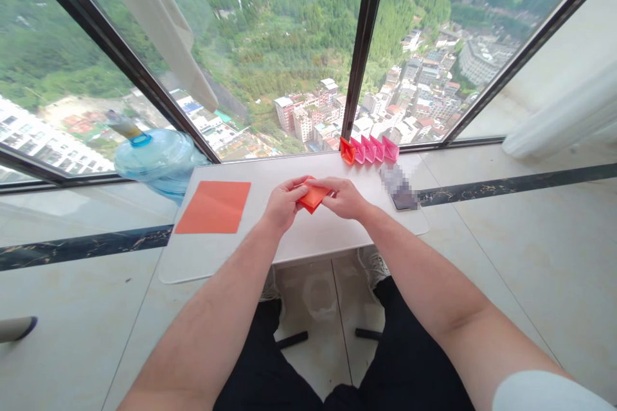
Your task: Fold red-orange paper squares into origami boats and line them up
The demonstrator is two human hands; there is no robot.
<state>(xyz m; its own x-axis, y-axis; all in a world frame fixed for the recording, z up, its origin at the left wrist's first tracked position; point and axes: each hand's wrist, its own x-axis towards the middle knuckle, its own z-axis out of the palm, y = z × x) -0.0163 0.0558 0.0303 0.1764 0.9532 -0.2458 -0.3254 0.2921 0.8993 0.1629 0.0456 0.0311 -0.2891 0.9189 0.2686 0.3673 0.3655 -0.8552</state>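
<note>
A small folded piece of orange-red paper (313,196) is held between both hands over the middle of the white table. My left hand (285,204) pinches its left side with the thumb on top. My right hand (344,198) grips the right side, fingers lying along the upper edge. Parts of the paper are hidden under the fingers. Left of my hands, a flat sheet of orange paper (214,207) lies on the table.
Several pink folded paper pieces (371,150) and an orange one (346,151) stand in a row at the table's (260,250) back edge. A phone (401,189), partly blurred, lies at the right. Behind the left corner is a blue water bottle (157,157); windows rise beyond.
</note>
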